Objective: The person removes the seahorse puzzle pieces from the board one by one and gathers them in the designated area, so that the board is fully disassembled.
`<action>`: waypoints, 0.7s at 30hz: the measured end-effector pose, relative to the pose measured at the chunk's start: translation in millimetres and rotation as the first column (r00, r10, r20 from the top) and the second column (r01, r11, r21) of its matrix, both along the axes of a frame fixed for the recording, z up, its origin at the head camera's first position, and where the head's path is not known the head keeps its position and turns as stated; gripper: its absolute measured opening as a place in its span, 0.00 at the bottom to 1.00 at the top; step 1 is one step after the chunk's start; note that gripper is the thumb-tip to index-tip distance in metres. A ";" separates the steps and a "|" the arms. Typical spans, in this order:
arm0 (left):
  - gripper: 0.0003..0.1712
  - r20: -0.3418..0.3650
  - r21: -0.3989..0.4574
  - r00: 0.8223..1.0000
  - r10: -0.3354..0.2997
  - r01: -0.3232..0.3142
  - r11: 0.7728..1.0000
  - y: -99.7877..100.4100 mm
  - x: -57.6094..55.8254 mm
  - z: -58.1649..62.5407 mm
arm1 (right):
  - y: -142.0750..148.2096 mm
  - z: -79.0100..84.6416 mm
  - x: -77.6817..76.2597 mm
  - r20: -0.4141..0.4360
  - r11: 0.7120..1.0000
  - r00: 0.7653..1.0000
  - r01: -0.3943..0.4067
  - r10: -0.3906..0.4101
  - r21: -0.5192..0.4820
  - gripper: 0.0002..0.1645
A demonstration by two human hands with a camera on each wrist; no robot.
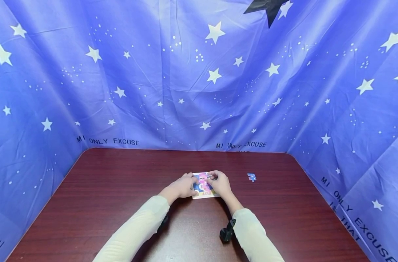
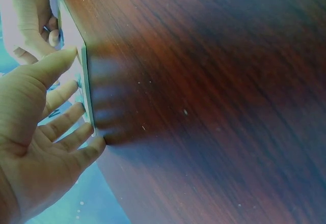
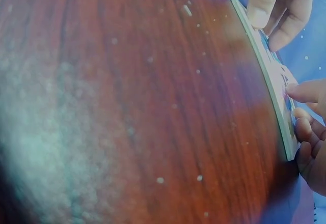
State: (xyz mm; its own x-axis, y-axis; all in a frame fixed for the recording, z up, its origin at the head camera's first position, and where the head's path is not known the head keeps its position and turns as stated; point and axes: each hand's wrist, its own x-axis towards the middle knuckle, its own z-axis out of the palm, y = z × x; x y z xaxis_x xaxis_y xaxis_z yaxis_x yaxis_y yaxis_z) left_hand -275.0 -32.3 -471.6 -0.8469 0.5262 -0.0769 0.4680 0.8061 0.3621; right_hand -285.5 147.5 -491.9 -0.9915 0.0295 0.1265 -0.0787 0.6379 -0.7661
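A small jigsaw puzzle (image 1: pixel 203 187) with a pink cartoon figure, a blue ground and a pale frame lies flat on the table. My left hand (image 1: pixel 184 185) rests on its left side, fingers spread and thumb at the near edge; the left wrist view shows these fingertips along the board's rim (image 2: pixel 87 84). Over the upper right of the picture, my right hand (image 1: pixel 220 183) has thumb and forefinger drawn together, pinching what looks like a small puzzle piece, mostly hidden by the fingers. A loose blue puzzle piece (image 1: pixel 251 177) lies apart, to the right of that hand.
The dark red wooden table (image 1: pixel 120 203) carries all of this. A blue curtain (image 1: pixel 172 80) with white stars hangs behind and at both sides. A black wrist camera (image 1: pixel 226 233) sits under the right sleeve.
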 end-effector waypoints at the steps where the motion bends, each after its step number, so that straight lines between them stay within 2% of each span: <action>1: 0.21 0.001 0.000 1.000 0.002 -0.002 1.000 0.1 -0.1 -0.1 | 0.2 0.0 -0.1 -0.002 1.000 1.000 -0.003 0.003 -0.003 0.11; 8: 0.21 0.015 0.005 1.000 0.013 -0.013 1.000 1.2 -0.3 -0.1 | 1.9 0.8 -1.0 -0.012 1.000 1.000 -0.019 0.019 -0.011 0.12; 21: 0.22 0.000 0.009 1.000 0.011 -0.011 1.000 1.8 0.8 1.3 | 7.1 2.2 -3.6 -0.044 0.998 0.998 -0.044 0.043 -0.038 0.12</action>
State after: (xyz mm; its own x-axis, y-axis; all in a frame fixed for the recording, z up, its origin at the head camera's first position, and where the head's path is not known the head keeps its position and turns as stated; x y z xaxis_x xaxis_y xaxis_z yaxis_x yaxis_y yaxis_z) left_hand -274.2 -30.5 -470.2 -0.8524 0.5179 -0.0721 0.4596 0.8077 0.3693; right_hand -289.1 154.7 -489.7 -0.9857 -0.0080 0.1683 -0.1390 0.6033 -0.7853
